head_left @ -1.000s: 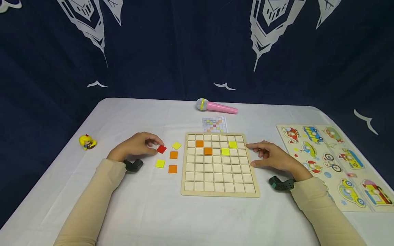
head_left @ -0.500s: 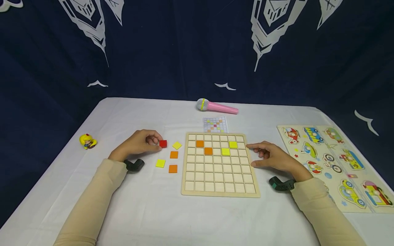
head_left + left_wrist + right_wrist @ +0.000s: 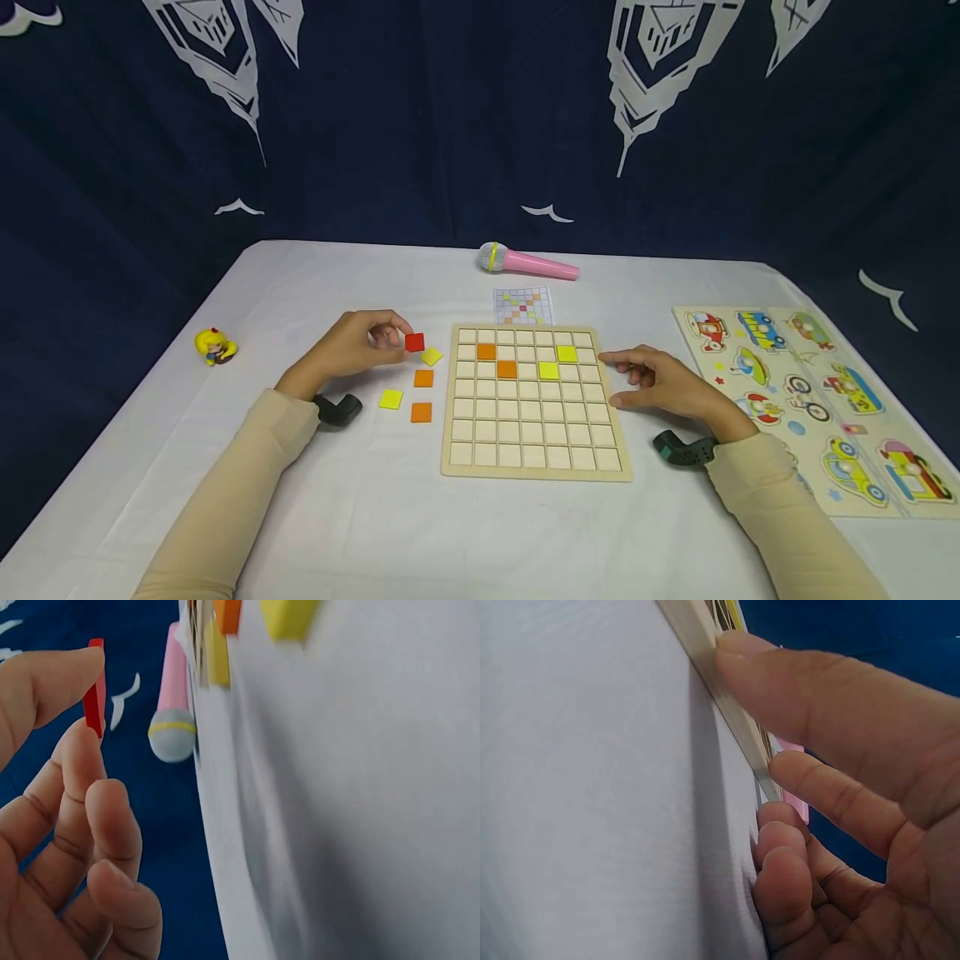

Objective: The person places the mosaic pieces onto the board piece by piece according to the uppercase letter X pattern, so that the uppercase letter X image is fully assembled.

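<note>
My left hand (image 3: 356,343) pinches a red square tile (image 3: 415,342) between thumb and forefinger; in the left wrist view the tile (image 3: 94,701) shows edge-on, its other fingers loosely curled. Just right of this hand lie yellow tiles (image 3: 391,399) and orange tiles (image 3: 422,412) on the white cloth. The wooden grid board (image 3: 536,477) holds two orange tiles (image 3: 507,369) and two yellow tiles (image 3: 548,370) in its upper rows. At the board's right edge rests my right hand (image 3: 667,382); its thumb and forefinger tips touch the rim in the right wrist view.
Behind the board lies a small printed pattern card (image 3: 522,305), with a pink toy microphone (image 3: 536,263) beyond it. A yellow-haired figurine (image 3: 214,346) stands far left. Vehicle puzzle boards (image 3: 817,408) lie at the right, partly under the right forearm.
The left hand has moved right and slightly away with the red tile, which has turned in its fingers and now hangs near the upper yellow tile. The right hand has stayed put.
</note>
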Action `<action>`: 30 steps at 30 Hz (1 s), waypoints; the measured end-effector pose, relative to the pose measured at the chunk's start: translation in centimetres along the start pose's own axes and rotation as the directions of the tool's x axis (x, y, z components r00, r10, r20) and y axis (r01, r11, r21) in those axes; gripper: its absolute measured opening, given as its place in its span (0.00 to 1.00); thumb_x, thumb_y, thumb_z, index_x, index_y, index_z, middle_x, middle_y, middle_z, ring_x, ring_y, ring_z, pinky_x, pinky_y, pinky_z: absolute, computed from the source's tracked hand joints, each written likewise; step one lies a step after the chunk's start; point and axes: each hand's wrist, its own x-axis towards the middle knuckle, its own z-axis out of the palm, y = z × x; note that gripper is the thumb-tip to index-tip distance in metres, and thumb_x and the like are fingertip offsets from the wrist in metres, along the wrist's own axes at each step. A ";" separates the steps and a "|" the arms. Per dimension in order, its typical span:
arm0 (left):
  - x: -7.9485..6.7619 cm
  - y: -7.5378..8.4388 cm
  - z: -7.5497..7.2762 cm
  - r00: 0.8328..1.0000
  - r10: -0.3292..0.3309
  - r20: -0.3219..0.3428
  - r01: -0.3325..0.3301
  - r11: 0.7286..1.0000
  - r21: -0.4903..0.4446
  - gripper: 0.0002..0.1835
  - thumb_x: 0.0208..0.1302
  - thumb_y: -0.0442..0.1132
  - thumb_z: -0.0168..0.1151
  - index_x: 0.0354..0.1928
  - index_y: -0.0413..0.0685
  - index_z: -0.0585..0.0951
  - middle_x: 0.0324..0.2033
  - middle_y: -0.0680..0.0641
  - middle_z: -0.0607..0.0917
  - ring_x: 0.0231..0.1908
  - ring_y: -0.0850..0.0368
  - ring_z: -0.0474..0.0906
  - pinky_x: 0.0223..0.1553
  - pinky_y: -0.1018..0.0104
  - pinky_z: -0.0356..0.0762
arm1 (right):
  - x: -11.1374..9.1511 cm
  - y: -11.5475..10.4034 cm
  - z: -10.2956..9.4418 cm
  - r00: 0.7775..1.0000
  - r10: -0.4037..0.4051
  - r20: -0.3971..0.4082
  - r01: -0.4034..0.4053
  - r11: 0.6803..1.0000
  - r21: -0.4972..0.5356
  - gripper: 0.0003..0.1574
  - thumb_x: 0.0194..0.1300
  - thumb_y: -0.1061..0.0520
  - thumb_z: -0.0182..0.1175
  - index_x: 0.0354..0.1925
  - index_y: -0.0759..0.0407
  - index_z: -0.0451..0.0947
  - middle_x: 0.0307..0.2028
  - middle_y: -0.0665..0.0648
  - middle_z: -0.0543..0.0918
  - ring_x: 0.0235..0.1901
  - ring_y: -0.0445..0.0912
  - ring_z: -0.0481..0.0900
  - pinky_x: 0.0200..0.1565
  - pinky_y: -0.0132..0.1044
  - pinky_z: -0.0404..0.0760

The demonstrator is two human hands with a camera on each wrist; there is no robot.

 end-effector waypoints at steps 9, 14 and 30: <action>0.3 1.9 1.0 0.996 0.081 0.040 -0.082 0.996 0.020 0.14 0.61 0.37 0.79 0.49 0.47 0.89 0.31 0.54 0.83 0.34 0.53 0.77 0.38 0.64 0.73 | 0.0 0.0 0.1 1.000 0.005 -0.002 -0.005 1.000 0.014 0.40 0.64 0.63 0.77 0.70 0.73 0.75 0.49 0.60 0.76 0.41 0.46 0.69 0.42 0.31 0.73; 0.6 3.2 1.6 0.990 0.123 0.062 -0.127 0.990 0.059 0.14 0.62 0.37 0.79 0.48 0.48 0.89 0.29 0.56 0.83 0.32 0.55 0.77 0.37 0.63 0.73 | 0.0 0.0 0.0 1.000 0.005 -0.004 -0.005 1.000 0.003 0.41 0.64 0.63 0.77 0.71 0.73 0.74 0.49 0.60 0.76 0.41 0.46 0.69 0.42 0.32 0.73; 1.9 5.8 4.1 0.981 0.162 0.106 -0.170 0.983 0.071 0.14 0.62 0.42 0.80 0.48 0.50 0.89 0.29 0.57 0.83 0.24 0.59 0.73 0.27 0.67 0.68 | 0.0 -0.1 0.0 1.000 0.003 -0.003 -0.003 1.000 -0.006 0.41 0.64 0.63 0.77 0.71 0.73 0.75 0.48 0.60 0.76 0.41 0.46 0.69 0.42 0.31 0.73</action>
